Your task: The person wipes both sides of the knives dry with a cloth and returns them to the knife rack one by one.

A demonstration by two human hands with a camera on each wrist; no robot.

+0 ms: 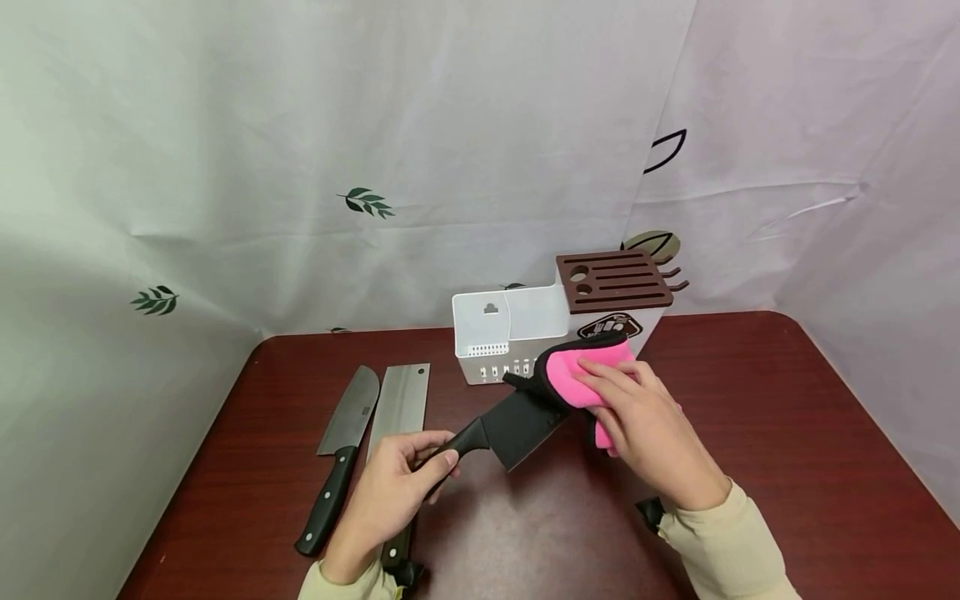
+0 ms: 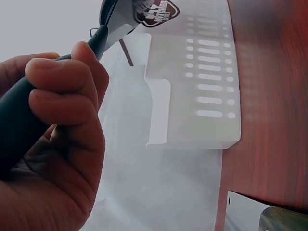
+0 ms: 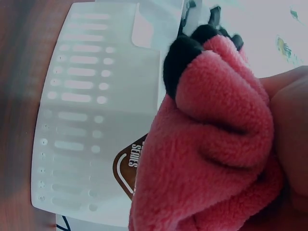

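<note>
My left hand (image 1: 397, 479) grips the black handle of a black-bladed cleaver (image 1: 517, 425), its blade pointing up and to the right over the table. In the left wrist view the fingers (image 2: 72, 91) are curled round that handle. My right hand (image 1: 641, 417) holds a pink cloth (image 1: 581, 375) with black edging, folded over the far end of the blade. In the right wrist view the fluffy cloth (image 3: 216, 139) hides most of the fingers and the blade.
To the left lie a kitchen knife (image 1: 352, 417) with a black riveted handle and a wide steel cleaver (image 1: 402, 396), partly under my left hand. Behind the cloth stands a white knife holder (image 1: 480, 333) with a brown slotted top (image 1: 615, 279). A patterned white curtain (image 1: 450, 150) hangs behind the table.
</note>
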